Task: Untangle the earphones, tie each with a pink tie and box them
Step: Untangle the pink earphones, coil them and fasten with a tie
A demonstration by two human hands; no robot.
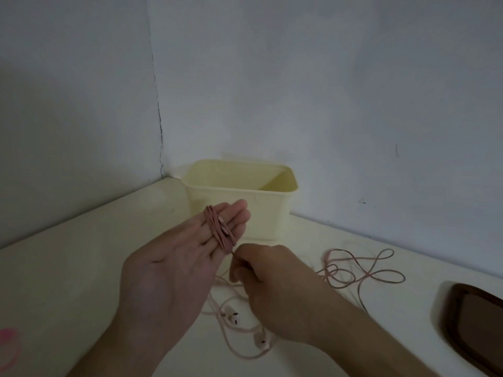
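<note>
The left hand (174,257) is lying palm up above the table (81,268), its fingers stretched straight toward the box (239,197). A pink earphone cord (219,229) is sitting wound in several turns around those straight fingers, forming a tight coil across them; the grip here is wide, with the fingers carrying the coil rather than curling on it. The right hand (266,281) is hovering just beside and below the left fingertips, its thumb and forefinger curling into a narrow grip that is pinching the cord where it is leaving the coil.

The rest of the cord is trailing down onto the table beneath both hands, where two earbuds (234,317) are lying near each other, one below the other. A second pink cord (362,270) is lying in loose loops on the table to the right, well apart from the coil. The pale yellow box is standing open against the wall corner, behind the hands; its inside is mostly hidden. At the left edge, something bright pink (9,341) is lying blurred, possibly the ties. A dark brown tray (468,322) is resting at the right edge.
</note>
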